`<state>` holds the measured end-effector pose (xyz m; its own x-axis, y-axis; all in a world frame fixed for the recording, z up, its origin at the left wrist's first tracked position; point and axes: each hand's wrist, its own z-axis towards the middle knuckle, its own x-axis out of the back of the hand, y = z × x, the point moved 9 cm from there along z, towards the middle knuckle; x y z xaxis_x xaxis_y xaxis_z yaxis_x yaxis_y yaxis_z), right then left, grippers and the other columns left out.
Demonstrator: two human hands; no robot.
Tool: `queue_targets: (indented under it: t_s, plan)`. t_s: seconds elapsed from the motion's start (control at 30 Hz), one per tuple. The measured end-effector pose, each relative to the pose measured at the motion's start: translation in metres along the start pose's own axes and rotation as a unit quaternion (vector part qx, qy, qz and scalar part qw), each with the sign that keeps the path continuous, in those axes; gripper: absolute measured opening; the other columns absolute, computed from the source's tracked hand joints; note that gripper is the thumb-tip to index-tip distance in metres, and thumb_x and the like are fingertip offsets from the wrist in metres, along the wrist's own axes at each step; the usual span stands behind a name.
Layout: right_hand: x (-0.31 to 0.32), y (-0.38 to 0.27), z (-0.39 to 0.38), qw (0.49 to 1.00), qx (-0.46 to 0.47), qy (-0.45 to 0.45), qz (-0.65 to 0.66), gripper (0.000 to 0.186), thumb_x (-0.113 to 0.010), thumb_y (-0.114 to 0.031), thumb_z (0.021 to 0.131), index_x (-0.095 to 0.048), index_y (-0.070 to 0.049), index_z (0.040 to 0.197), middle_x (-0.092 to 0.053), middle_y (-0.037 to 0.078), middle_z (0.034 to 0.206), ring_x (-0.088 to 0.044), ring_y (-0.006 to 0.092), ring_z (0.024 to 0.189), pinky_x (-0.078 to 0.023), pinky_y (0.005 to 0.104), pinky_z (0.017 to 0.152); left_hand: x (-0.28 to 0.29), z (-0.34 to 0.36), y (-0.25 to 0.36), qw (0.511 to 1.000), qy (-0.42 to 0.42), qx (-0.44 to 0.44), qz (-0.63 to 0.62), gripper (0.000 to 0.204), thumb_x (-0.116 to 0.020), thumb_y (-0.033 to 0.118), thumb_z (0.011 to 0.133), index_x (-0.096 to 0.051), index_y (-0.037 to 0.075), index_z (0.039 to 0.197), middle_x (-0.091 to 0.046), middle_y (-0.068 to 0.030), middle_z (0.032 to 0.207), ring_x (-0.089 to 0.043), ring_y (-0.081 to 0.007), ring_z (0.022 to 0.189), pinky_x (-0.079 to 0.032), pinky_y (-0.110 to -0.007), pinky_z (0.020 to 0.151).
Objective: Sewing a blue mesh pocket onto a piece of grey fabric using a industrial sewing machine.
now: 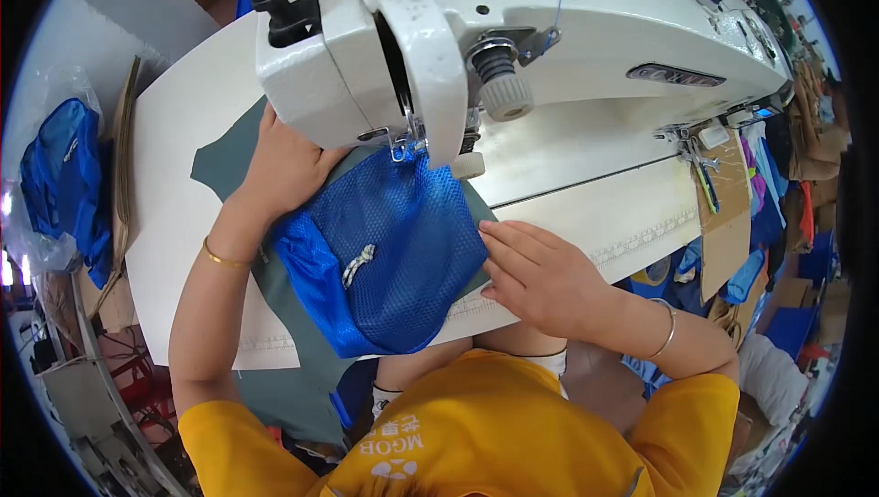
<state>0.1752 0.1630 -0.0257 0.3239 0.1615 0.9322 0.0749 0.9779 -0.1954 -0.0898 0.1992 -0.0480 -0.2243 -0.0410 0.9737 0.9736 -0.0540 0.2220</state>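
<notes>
Left hand: our left hand [286,165] lies flat, palm down, on the grey-green fabric [275,286] beside the sewing machine head [476,30]; its fingers run under the machine, so we cannot tell how far they spread.
Right hand: our right hand [536,275] rests with fingers stretched out and close together, the tips pressing the right edge of the blue mesh piece [385,250]; it pinches nothing.
Blue mesh piece: we see it lying on the grey-green fabric between our two hands, its top edge tucked under the presser foot [407,147].
Cord: a short white knotted cord [358,264] sits on the mesh, left of its middle.
Wrists: we wear a thin gold bangle [222,259] on the left and another on the right.
Table: the white table [183,131] carries the fabric and the machine.
Surroundings: a blue bag in clear plastic [59,176] hangs far to our left.
</notes>
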Motion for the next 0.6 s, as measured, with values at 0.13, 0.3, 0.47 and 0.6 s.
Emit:
queue_targets:
  t_s: [0.13, 0.3, 0.47, 0.6]
  plan:
    - [0.018, 0.032, 0.017, 0.987, -0.11, 0.034, 0.108, 0.023, -0.072, -0.011, 0.094, -0.067, 0.002, 0.111, -0.071, 0.019, 0.111, -0.074, 0.03, 0.099, -0.06, 0.0387, 0.08, 0.009, -0.007, 0.039, 0.997, 0.069, 0.007, 0.028, 0.033, -0.078, 0.018, 0.088, -0.073, 0.004, 0.118, -0.069, -0.0195, 0.119, -0.061, -0.0397, 0.114, -0.047, -0.052, 0.1]
    - [-0.004, 0.091, 0.04, 0.827, -0.361, 0.065, 0.427, 0.025, -0.061, -0.013, 0.101, -0.063, 0.006, 0.118, -0.07, 0.017, 0.094, -0.072, 0.0245, 0.068, -0.056, 0.0359, 0.067, 0.002, -0.025, 0.056, 0.986, 0.14, -0.015, -0.084, 0.041, -0.082, 0.032, 0.09, -0.074, -0.002, 0.113, -0.072, -0.0219, 0.095, -0.069, -0.0378, 0.089, -0.052, -0.045, 0.079]
    - [-0.039, 0.098, 0.054, 0.768, -0.417, 0.017, 0.487, 0.028, -0.064, -0.017, 0.099, -0.064, 0.007, 0.113, -0.069, 0.018, 0.087, -0.071, 0.0254, 0.065, -0.056, 0.0353, 0.068, -0.006, -0.024, 0.05, 0.986, 0.11, -0.013, -0.128, 0.038, -0.081, 0.02, 0.087, -0.073, 0.006, 0.121, -0.068, -0.0172, 0.122, -0.058, -0.0397, 0.116, -0.047, -0.048, 0.101]
    - [-0.023, 0.092, 0.069, 0.913, -0.266, 0.125, 0.283, 0.027, -0.071, -0.022, 0.094, -0.066, 0.004, 0.098, -0.068, 0.014, 0.081, -0.066, 0.023, 0.06, -0.052, 0.0343, 0.059, -0.006, -0.023, 0.046, 0.978, 0.111, -0.011, -0.174, 0.04, -0.082, 0.02, 0.086, -0.074, 0.009, 0.124, -0.068, -0.0162, 0.124, -0.058, -0.0392, 0.119, -0.047, -0.047, 0.104]
